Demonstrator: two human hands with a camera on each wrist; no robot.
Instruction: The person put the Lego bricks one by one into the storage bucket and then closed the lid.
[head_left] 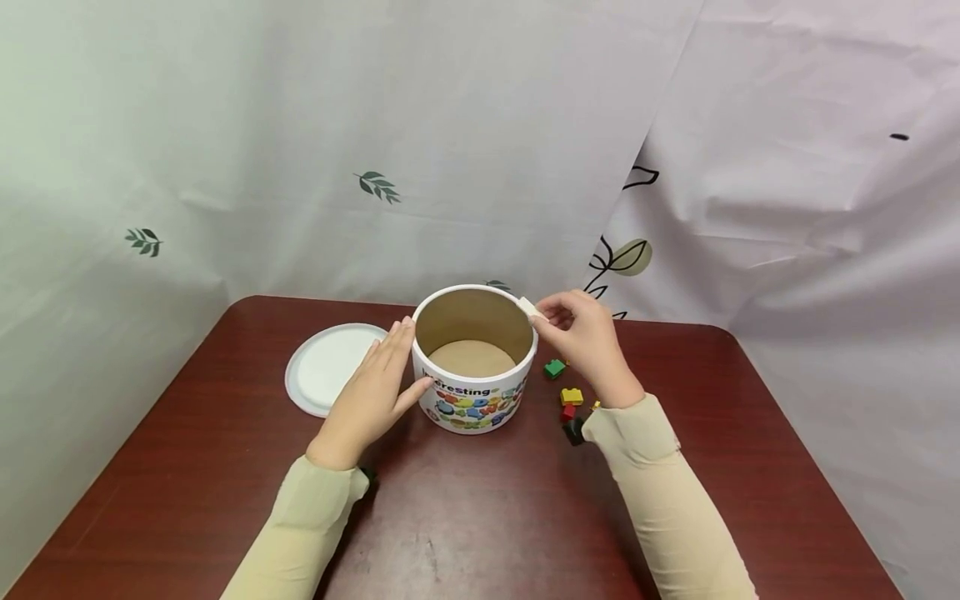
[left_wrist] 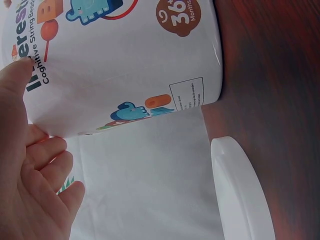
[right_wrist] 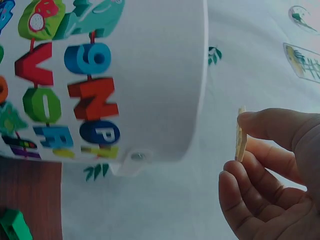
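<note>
A white round bucket (head_left: 480,408) with printed colourful letters stands upright on the table, its lid off and a tan inside bottom showing. My left hand (head_left: 375,392) rests against its left side with straight fingers, thumb towards the front. In the left wrist view, the left hand (left_wrist: 42,165) touches the printed wall. Beside the right rim, my right hand (head_left: 581,333) pinches a thin pale piece (head_left: 529,308) between thumb and fingers. Seen edge-on in the right wrist view, the thin piece (right_wrist: 241,135) looks yellowish and stands apart from the bucket wall (right_wrist: 155,75).
A white round lid (head_left: 330,367) lies left of the bucket. To the right lie a green brick (head_left: 554,368), a yellow brick (head_left: 572,397) and a red brick (head_left: 568,412). Behind the dark red table (head_left: 450,533) hangs a pale curtain (head_left: 465,125) with leaf prints.
</note>
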